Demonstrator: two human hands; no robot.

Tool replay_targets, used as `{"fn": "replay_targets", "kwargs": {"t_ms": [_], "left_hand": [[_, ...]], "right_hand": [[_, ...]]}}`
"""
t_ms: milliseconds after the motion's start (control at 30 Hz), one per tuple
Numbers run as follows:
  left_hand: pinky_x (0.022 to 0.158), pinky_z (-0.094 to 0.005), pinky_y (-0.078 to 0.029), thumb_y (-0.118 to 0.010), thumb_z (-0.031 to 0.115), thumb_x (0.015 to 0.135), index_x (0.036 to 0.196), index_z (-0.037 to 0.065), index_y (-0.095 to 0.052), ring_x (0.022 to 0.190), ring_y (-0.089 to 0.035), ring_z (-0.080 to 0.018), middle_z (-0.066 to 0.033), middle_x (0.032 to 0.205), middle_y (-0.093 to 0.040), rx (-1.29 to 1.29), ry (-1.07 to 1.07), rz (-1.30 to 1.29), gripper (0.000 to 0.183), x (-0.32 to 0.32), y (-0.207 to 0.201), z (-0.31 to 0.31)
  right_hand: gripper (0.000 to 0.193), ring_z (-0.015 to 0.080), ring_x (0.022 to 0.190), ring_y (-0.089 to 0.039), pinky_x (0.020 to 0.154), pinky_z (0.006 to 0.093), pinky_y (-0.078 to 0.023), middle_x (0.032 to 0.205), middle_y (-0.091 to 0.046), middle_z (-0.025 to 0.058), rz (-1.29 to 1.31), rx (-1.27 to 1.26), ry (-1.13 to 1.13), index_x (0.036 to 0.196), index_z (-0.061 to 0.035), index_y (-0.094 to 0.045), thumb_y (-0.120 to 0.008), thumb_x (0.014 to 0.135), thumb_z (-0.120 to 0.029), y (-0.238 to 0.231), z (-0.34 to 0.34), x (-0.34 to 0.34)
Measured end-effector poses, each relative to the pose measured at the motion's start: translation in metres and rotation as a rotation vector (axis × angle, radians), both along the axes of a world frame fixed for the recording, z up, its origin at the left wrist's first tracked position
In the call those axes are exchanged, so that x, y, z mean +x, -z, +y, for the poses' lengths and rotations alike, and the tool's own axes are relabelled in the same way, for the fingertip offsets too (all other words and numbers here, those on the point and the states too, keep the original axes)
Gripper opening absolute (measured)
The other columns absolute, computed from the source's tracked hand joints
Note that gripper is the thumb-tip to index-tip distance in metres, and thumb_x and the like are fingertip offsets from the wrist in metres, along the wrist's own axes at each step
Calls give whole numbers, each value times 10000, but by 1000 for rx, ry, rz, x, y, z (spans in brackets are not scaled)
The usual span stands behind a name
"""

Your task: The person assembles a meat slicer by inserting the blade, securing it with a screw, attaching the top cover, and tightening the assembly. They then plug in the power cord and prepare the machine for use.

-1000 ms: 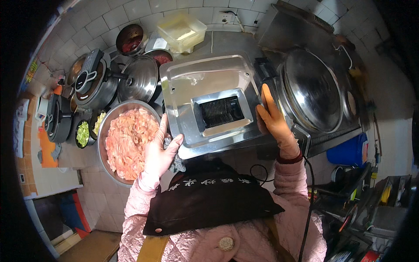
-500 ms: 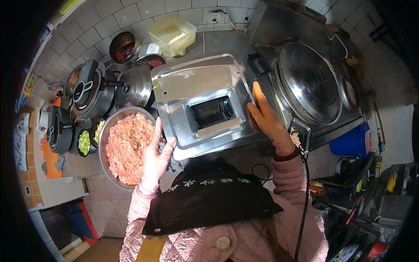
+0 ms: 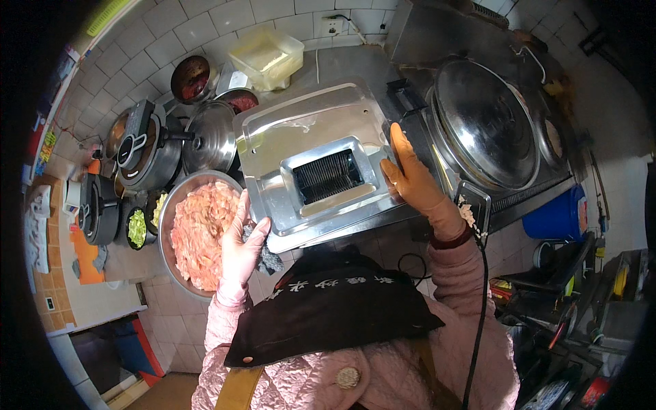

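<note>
Before me stands a stainless-steel meat slicer (image 3: 311, 130), its flat top cut by a rectangular opening with a row of dark, close-set blades (image 3: 329, 178). My left hand (image 3: 240, 256), in a thin clear glove, grips its near left corner, thumb and fingers against the casing. On the opposite side, my right hand (image 3: 420, 181) in an orange glove holds the right edge, its fingers stretched along it and thumb lower down. A large steel bowl (image 3: 166, 251) heaped with sliced raw pale-pink meat (image 3: 198, 236) sits just left of my left hand. The slicer's underside is hidden.
At right is a big steel lid (image 3: 488, 123) over a wide pot, with a blue bucket (image 3: 552, 217) below. Dark cookers (image 3: 143, 154) and a lidded steel pot (image 3: 212, 137) crowd the left. A plastic tub (image 3: 266, 58) stands behind. A black cable (image 3: 480, 307) hangs beside my right arm.
The slicer has shifted slightly left and turned a little, with both hands still on its sides. The whole view has tilted slightly.
</note>
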State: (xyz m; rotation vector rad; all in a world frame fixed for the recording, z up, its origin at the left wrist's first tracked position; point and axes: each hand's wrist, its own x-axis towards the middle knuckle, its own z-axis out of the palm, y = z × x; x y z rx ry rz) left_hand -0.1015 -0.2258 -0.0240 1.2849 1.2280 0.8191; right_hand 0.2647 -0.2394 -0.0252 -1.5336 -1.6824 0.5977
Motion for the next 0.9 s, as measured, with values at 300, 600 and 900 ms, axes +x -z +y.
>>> {"fn": "replay_targets", "kwargs": {"t_ms": [300, 600, 900], "left_hand": [[1073, -301, -446, -725, 69, 947, 1577, 46, -404, 1230, -545, -128, -106, 1514, -532, 24, -56, -130, 708, 2, 3, 2], [1071, -298, -448, -716, 47, 945, 1574, 33, -403, 1224, -555, -136, -115, 1518, -530, -51, -32, -104, 703, 0, -1, 0], [1111, -328, -421, -715, 83, 950, 1571, 13, -398, 1297, -539, -167, -133, 1470, -566, -5, -41, -115, 700, -1, 0, 8]], "right_hand": [[620, 413, 1464, -399, 1218, 394, -329, 1565, -377, 328, -832, 294, -70, 1539, 96, -319, -515, 1021, -184, -33, 37, 18], [557, 409, 1489, -362, 1240, 397, -294, 1568, -364, 339, -158, 161, -26, 1524, 124, -330, -458, 1029, -95, -2, 55, 4], [540, 428, 1465, -392, 1210, 400, -355, 1534, -387, 365, -362, 256, -43, 1508, 149, -332, -438, 1030, -79, 1, 62, 5]]}}
